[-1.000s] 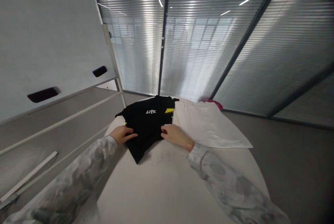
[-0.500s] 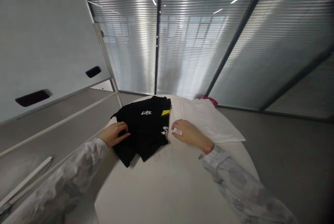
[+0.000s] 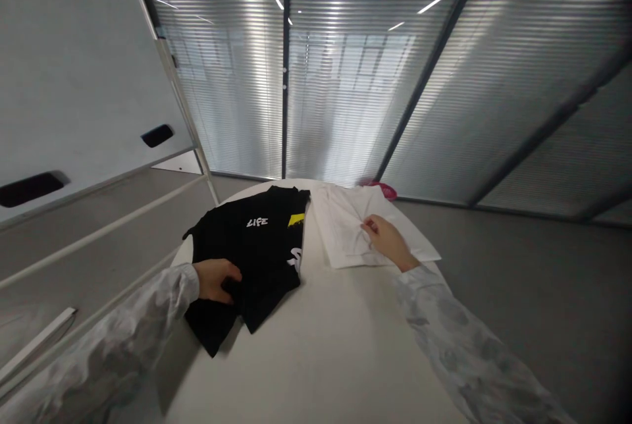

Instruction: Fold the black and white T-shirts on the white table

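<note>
A black T-shirt [image 3: 261, 246] with white "LIFE" lettering and a yellow mark lies on the left part of a round white table [image 3: 316, 358]. My left hand [image 3: 217, 279] grips its lower left part, fingers curled into the cloth. Beside it on the right lies a white garment [image 3: 340, 223]. My right hand [image 3: 388, 239] rests on that garment with fingers pinched into the fabric, which wrinkles under them.
A small pink object [image 3: 382, 188] sits at the table's far edge behind the white garment. A whiteboard on a stand [image 3: 74, 68] leans at the left. Glass walls with blinds [image 3: 395, 68] run behind; grey floor surrounds the table.
My right hand left the black shirt and moved right onto the white garment, bunching it. My left hand slid toward me along the black shirt and closed on it. The view swung right.
</note>
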A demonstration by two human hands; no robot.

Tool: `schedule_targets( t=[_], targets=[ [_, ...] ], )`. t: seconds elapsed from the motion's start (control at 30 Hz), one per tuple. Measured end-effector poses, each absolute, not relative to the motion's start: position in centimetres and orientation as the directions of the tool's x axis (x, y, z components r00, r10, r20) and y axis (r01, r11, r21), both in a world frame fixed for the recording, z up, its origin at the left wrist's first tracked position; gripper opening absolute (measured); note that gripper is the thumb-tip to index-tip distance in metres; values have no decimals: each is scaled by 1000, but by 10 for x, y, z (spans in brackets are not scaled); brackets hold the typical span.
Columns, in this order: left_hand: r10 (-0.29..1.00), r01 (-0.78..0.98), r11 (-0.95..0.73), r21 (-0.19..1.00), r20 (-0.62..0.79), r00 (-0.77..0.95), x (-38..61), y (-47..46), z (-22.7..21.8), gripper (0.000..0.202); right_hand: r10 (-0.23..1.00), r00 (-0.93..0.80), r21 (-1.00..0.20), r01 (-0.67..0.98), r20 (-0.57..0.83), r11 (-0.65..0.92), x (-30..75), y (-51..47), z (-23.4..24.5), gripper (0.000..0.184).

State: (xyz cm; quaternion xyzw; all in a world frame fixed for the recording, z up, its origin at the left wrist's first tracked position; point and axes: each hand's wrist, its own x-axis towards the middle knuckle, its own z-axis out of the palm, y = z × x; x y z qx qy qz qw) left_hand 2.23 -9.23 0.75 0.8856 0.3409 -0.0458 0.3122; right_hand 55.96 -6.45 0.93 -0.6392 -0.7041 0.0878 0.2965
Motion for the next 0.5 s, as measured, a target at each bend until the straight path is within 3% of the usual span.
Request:
schedule_targets(
  t=[0.1,0.2,0.37,0.43,0.5],
  targets=[
    [597,701,-446,556,-398,696,21,-101,23,41,913,-131,-554,758,387,343,534,-84,30,19],
    [600,657,-353,666,-378,705,36,-101,48,53,864,-273,-577,654,424,490,497,-119,47,17],
    [708,494,-463,736,-30,706,91,-79,71,41,802,-565,-640,547,192,539,445,-189,54,12],
    [742,455,-509,730,104,663,117,-68,64,41,738,-670,-634,538,80,556,437,-206,53,10],
    [761,430,-541,723,203,617,144,-56,50,46,719,-692,-595,553,61,583,440,-208,51,12]
  ],
)
